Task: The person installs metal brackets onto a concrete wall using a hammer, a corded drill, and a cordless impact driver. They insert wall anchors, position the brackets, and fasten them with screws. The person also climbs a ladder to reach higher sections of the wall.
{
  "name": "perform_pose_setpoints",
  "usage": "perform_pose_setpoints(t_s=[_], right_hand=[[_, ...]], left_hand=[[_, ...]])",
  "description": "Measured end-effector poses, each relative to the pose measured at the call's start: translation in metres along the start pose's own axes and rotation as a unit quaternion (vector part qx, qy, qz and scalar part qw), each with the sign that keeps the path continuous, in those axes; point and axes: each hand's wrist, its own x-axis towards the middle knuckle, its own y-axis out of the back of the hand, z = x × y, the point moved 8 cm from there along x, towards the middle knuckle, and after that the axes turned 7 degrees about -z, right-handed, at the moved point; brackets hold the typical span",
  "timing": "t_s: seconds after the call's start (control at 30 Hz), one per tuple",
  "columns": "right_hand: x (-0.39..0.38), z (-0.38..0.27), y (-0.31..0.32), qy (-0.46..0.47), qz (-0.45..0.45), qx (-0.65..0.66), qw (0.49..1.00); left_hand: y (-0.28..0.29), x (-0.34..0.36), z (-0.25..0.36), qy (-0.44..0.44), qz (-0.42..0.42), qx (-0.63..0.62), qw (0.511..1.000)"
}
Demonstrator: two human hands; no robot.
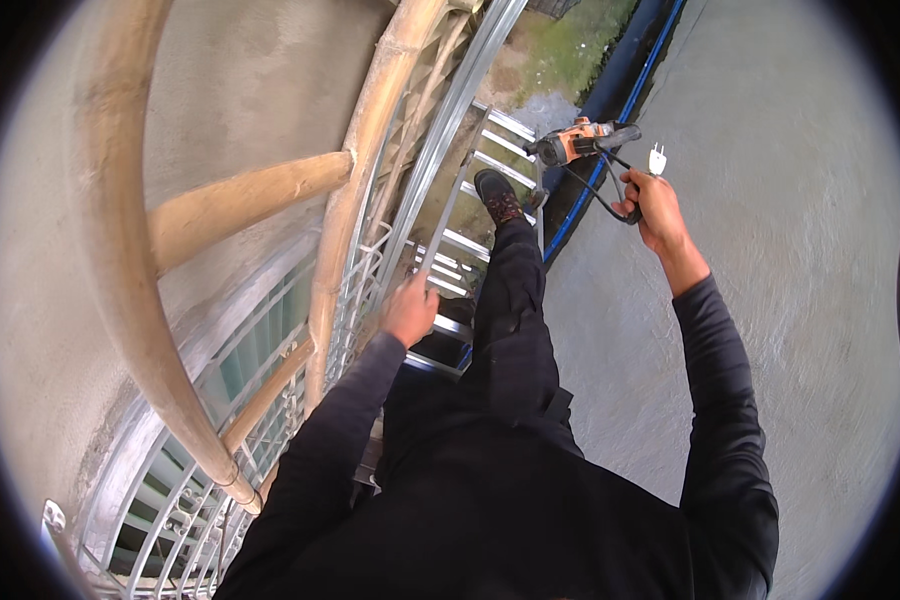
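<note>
An aluminium ladder (468, 242) runs down ahead of me, and my boot (497, 194) is on its upper part as seen here. My left hand (410, 312) is closed around the ladder's left side rail. Looped black power cord (610, 207) is gripped in my right hand (658, 212), out to the right. A white two-pronged plug (657, 160) sticks up just past those fingers. Beyond them is an orange and black power drill (580, 141), its cord leading back to my right hand. Whether the drill hangs free or touches the ladder, I cannot tell.
Bamboo poles (375, 100) form a scaffold close on the left, by a window with white metal bars (185, 505). Smooth grey plaster wall (760, 330) fills the right. A blue hose (635, 95) runs along its base, and mossy ground (575, 50) lies below.
</note>
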Motion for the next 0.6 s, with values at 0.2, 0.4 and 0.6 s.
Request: perform_pose_setpoints(t_s=[0.2, 0.4, 0.6], right_hand=[[0.109, 0.032, 0.020, -0.062, 0.008, 0.069, 0.996], [0.158, 0.039, 0.031, -0.062, 0.043, 0.116, 0.990], [0.143, 0.046, 0.008, -0.064, 0.033, 0.059, 0.996]], left_hand=[[-0.004, -0.060, -0.052, 0.066, -0.033, 0.113, 0.991], [-0.030, -0.056, -0.069, 0.160, -0.008, 0.040, 0.986], [-0.004, -0.012, -0.003, -0.007, 0.107, 0.032, 0.994]])
